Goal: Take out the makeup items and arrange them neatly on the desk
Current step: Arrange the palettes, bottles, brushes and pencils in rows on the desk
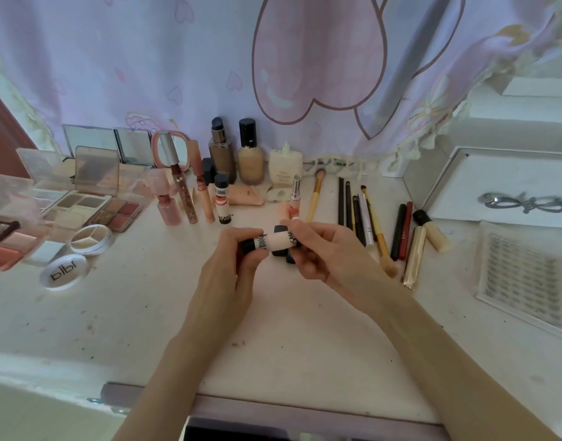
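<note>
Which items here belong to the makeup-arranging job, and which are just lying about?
Part of the job:
- cream tube with black cap, held by left hand and right hand
- matching upright tube
- two foundation bottles
- row of brushes and pencils
- open eyeshadow palettes

Lying about:
- heart-print curtain
- white drawer box with a bow handle

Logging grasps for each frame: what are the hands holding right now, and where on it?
Both hold one small white tube horizontally: the left hand grips its black-capped end, the right hand the other end.
</note>
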The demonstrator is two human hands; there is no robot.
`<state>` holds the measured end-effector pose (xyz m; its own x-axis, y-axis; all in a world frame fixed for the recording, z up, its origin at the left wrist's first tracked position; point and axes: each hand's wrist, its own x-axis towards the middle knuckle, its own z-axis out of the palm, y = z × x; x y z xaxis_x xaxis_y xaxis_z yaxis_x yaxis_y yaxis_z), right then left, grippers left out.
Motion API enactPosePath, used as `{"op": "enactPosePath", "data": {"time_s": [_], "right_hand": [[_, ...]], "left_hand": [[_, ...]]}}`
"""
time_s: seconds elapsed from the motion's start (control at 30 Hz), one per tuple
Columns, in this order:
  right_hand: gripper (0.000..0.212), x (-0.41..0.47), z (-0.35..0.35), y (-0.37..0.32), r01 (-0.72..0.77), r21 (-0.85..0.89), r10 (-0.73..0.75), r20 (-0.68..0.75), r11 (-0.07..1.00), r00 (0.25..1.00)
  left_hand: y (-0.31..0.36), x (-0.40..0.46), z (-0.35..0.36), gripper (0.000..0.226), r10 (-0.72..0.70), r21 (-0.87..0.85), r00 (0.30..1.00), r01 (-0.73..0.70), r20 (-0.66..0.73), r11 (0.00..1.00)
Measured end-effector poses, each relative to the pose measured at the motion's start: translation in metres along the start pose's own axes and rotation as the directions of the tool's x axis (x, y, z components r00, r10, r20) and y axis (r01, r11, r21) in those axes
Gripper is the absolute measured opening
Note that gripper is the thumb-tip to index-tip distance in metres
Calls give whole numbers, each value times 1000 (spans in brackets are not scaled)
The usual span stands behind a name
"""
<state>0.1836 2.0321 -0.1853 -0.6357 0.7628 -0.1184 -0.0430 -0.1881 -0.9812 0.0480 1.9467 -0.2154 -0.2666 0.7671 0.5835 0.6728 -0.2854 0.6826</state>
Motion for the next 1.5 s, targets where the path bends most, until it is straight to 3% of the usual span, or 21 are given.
{"op": "enactPosePath", "data": {"time_s": [0.3,0.43,0.6,0.73,0.8,0.87,0.93,1.0,1.07,1.13,1.2,1.3,1.37,1.43,1.5], "right_hand": [[22,-7,8,9,219,-287,-251,-79,933,965],[18,-8,10,12,249,-297,-289,-99,922,952],[11,-9,17,18,300,-308,-334,-66,903,940],[14,-7,12,16,259,-205,-279,-76,944,957],[13,-6,7,13,243,-181,-267,-126,953,955],[15,-5,3,12,231,-144,-254,-175,962,951],[23,-5,1,11,215,-68,-224,-177,974,958],[28,-6,0,11,216,-28,-218,-151,976,964],[19,-7,0,11,247,-59,-253,-126,967,959],[18,-8,1,11,272,-96,-281,-97,957,955],[21,-9,-1,11,282,-137,-295,-83,950,952],[22,-8,-2,12,284,-180,-306,-110,942,945],[18,-7,-3,13,250,-107,-263,-126,962,957],[29,-6,-3,11,155,-40,-159,-125,987,979],[28,-5,-4,9,63,-68,-70,-113,996,991]], "left_hand": [[4,-1,5,12,-26,5,1000,26,3,1000],[4,-2,6,9,-18,18,1000,18,2,1000],[-1,0,4,22,-94,82,994,98,-54,992],[-3,3,2,27,-138,97,990,137,5,986],[0,2,3,16,-133,40,987,130,85,991],[1,0,4,28,-103,3,984,103,145,995],[-2,-2,3,39,-53,15,989,51,141,999],[0,-1,2,32,-67,39,992,63,107,997],[0,1,2,11,-109,34,991,107,80,994],[0,1,2,17,-140,40,989,138,49,990],[1,2,2,5,-176,-19,982,178,61,984],[0,-1,2,33,-121,-43,989,125,81,991],[-1,-1,2,34,-120,-25,989,122,84,992],[1,0,2,25,-131,-29,988,134,78,991],[2,1,2,12,-139,-4,987,140,81,990]]}}
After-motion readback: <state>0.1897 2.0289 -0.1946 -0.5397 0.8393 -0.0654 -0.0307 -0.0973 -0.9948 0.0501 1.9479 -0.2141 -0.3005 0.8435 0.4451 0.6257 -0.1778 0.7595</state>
